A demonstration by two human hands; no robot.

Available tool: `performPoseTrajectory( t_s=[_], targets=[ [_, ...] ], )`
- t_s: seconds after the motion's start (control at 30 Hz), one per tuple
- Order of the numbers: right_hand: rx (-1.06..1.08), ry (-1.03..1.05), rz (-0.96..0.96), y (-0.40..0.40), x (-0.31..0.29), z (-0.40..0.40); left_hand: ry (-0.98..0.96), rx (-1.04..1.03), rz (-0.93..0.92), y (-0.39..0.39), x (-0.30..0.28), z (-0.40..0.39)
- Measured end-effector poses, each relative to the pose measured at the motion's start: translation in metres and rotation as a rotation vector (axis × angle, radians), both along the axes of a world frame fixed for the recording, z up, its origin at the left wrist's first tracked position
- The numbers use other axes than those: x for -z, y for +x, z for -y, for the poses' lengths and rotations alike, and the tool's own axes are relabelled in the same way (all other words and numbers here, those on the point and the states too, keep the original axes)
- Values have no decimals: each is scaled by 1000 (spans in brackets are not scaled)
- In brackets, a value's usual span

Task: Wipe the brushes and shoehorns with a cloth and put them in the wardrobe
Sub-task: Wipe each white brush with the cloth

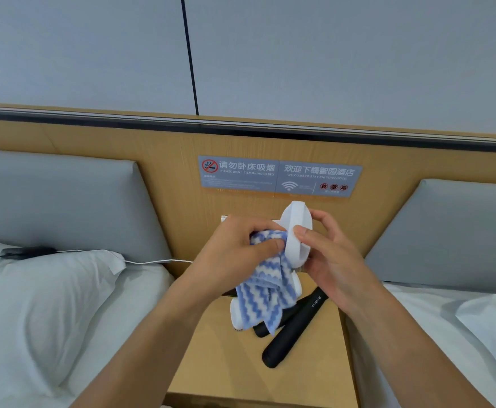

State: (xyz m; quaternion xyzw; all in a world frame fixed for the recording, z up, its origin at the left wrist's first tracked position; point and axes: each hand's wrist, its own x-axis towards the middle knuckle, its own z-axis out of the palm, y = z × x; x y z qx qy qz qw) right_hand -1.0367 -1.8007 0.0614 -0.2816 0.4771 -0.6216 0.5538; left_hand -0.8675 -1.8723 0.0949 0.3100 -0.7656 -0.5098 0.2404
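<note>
- Head view: the right hand (333,257) grips a white plastic brush (297,234) with an oval body, thumb curled over its front edge and fingers wrapped behind it; the brush is held upright above the far end of the bench.
- Head view: the left hand (235,251) pinches a blue-and-white zigzag-striped cloth (265,293) between thumb and curled fingers and presses it against the left edge of the held brush; the loose end of the cloth hangs down over the bench.
- Head view: a second white plastic brush (236,318) lies on the light wooden bench (226,363), largely hidden behind the hanging cloth; dark bristles show at its lower edge.
- Head view: two black plastic shoehorns (295,331) lie diagonally on the bench, just right of the second brush. They lie side by side; the nearer one carries small white lettering, and the other is mostly covered by the cloth.
- Head view: the bench stands between two beds. The left bed carries a white pillow (43,293), a small black device (27,251) and a white cable (152,262).
- Head view: a grey information sign (279,176) with white text is fixed to the wooden wall panel (164,148) behind the bench, between two grey padded headboards (58,201).
</note>
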Motion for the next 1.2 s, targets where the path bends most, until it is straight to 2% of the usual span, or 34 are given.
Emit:
performPoseTrajectory(
  t_s=[0.1, 0.23, 0.3, 0.4, 0.5, 0.57, 0.63, 0.77, 1.03, 1.2],
  targets=[
    [35, -4, 18, -2, -2, 0, 393, 7, -156, 6, 1, 0],
    [99, -12, 66, -4, -4, 3, 499, 34, -352, 3, 10, 1],
    [121, -18, 85, -5, -6, 4, 470, 70, -388, 3, 12, 2],
    [132, -33, 21, -6, -9, 3, 265, 78, -255, 6, 13, 4],
    [133, -51, -94, -1, -13, 1, 191, 3, -194, 4, 7, 4],
    [144, -59, -142, 2, -15, 1, 56, -61, -142, -2, 5, 1],
    [161, -67, -148, 4, -17, 1, -87, -75, -78, -7, 8, -3],
    [172, -38, -135, 7, -17, 1, -218, -72, -39, -11, 16, -7],
    [148, 1, -56, 15, -11, -1, -93, -31, -67, -9, 14, -2],
    [162, 28, -35, 14, -10, -1, 150, 70, -128, 1, 14, 3]
  ],
)
